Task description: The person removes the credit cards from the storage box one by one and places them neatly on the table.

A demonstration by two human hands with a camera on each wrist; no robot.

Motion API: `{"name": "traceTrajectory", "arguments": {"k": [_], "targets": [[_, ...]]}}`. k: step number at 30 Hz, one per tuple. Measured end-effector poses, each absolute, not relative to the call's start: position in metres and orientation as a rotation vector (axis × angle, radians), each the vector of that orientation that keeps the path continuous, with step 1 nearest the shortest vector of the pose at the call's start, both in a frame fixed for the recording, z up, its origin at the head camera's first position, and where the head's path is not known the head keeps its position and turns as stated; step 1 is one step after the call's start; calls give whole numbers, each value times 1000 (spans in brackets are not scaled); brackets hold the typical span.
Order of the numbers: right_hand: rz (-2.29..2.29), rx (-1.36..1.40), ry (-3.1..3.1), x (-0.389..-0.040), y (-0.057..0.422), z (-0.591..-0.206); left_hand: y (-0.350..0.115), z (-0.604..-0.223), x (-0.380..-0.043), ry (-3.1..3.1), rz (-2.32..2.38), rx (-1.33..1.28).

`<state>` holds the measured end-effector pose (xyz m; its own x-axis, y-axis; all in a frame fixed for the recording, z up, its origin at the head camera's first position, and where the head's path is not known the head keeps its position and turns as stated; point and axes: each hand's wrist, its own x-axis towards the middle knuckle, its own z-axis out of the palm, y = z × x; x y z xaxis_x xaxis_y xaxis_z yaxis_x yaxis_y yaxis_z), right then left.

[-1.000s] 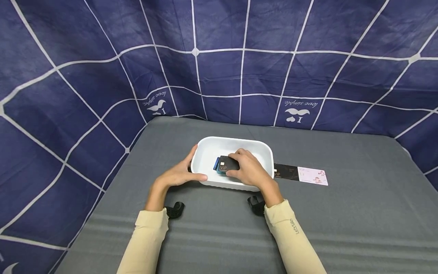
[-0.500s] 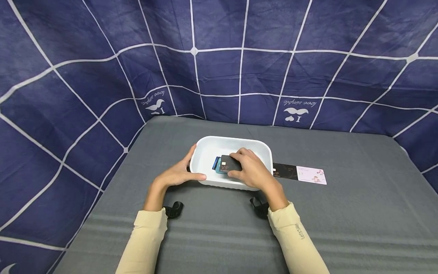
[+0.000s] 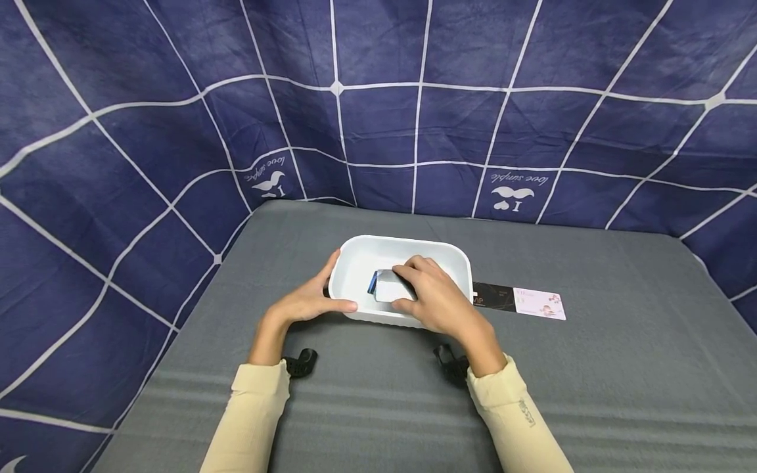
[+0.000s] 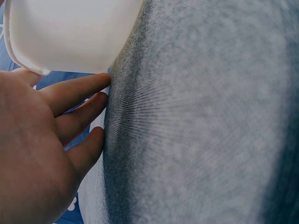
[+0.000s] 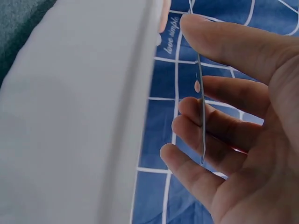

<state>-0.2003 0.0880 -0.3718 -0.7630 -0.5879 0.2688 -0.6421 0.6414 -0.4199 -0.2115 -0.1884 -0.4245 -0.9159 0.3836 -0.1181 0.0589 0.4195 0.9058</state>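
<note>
white tray partly hides black card

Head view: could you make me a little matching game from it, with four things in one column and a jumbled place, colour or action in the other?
Things
1. left hand
2. right hand
3. pink card
4. curtain

Descriptions
A. dark blue with white lines
B. pinching a silvery card
C. at the left end of the white tray
D. right of the black card

Right pairs: 1-C, 2-B, 3-D, 4-A
</note>
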Motion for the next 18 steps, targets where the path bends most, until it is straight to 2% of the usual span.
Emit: {"name": "traceTrajectory", "arguments": {"k": [18], "targets": [[694,1029,-2768,-184,127,-345,-187,-423,-211,2393,1459,353]]}}
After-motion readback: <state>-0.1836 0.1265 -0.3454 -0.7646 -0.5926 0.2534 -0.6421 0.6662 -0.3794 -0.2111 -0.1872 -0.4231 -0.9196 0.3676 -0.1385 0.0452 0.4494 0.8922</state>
